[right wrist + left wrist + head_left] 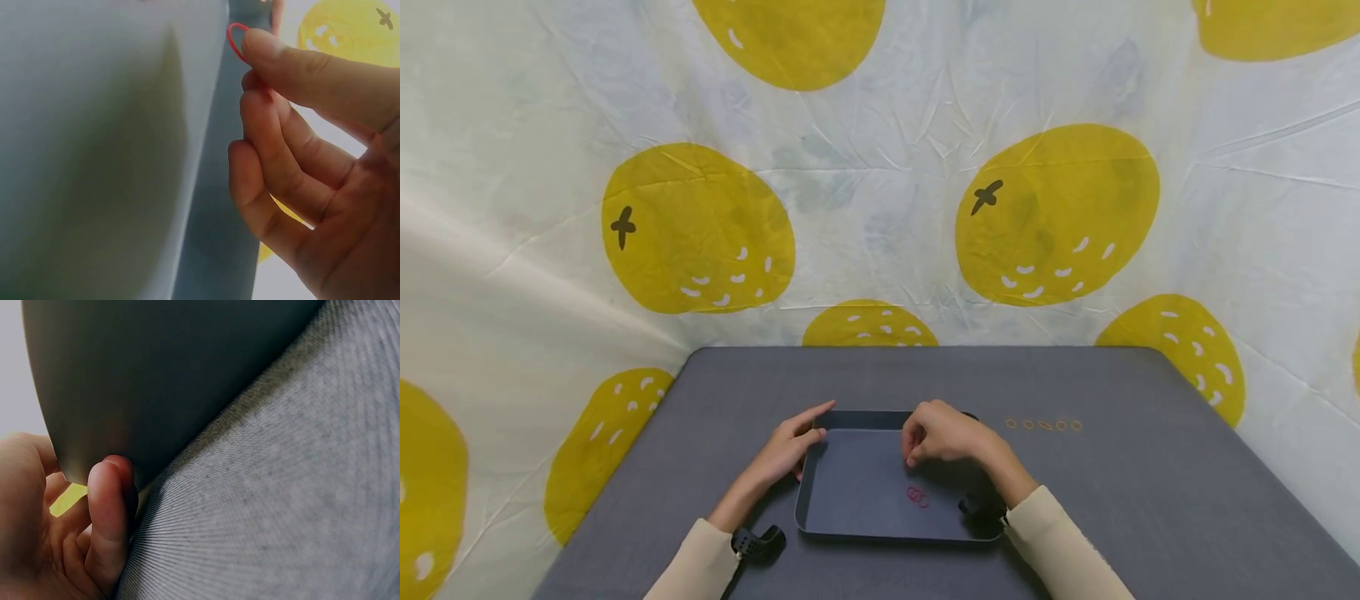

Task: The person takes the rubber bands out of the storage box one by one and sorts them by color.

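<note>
My right hand (946, 433) is above the right half of a dark grey tray (857, 534). Between thumb and fingertips it pinches a small red rubber band (234, 42), whose loop sticks out past the thumb in the right wrist view. Several more red rubber bands (917, 497) lie bunched on the tray floor, below that hand. At the tray's far left corner, my left hand (785, 450) holds the rim, thumb along the top. The left wrist view shows its curled fingers (107, 512) against the tray's outer wall, low near the grey tabletop.
To the right of the tray, several orange rubber bands (1045, 425) lie in a row on the grey table (1150, 508). Behind the table hangs a pale curtain (880, 217) printed with yellow fruit. Each wrist wears a black band (758, 543).
</note>
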`<state>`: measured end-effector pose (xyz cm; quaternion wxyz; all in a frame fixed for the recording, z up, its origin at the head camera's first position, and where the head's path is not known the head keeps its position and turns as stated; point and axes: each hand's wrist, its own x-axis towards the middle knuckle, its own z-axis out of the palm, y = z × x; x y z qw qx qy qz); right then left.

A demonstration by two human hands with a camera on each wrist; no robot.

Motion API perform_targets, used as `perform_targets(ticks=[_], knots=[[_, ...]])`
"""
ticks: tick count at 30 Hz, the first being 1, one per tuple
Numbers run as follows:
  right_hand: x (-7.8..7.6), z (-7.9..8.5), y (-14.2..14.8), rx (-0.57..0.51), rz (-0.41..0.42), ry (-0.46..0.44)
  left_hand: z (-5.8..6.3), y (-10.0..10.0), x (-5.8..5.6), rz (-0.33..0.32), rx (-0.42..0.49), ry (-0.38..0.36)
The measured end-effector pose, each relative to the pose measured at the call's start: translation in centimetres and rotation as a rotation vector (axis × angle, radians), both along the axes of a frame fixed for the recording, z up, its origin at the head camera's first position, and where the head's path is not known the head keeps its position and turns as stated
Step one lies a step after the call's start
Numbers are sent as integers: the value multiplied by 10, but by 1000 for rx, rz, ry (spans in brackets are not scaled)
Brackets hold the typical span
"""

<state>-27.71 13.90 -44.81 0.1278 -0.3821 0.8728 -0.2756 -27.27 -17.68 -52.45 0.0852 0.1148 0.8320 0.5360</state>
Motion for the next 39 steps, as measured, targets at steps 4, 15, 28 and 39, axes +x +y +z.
perform_targets(ticks=[4,15,28,39], knots=[[-2,4,6,-22,4,24,-1,0,0,4,-5,4],[-5,18,28,-64,-56,5,-1,1,0,10,-9,8],[-6,34,70,-130,-160,-5,1,0,1,8,-2,-5],[-5,38,112,-168,-301,-30,-1,1,-1,24,-9,-11]])
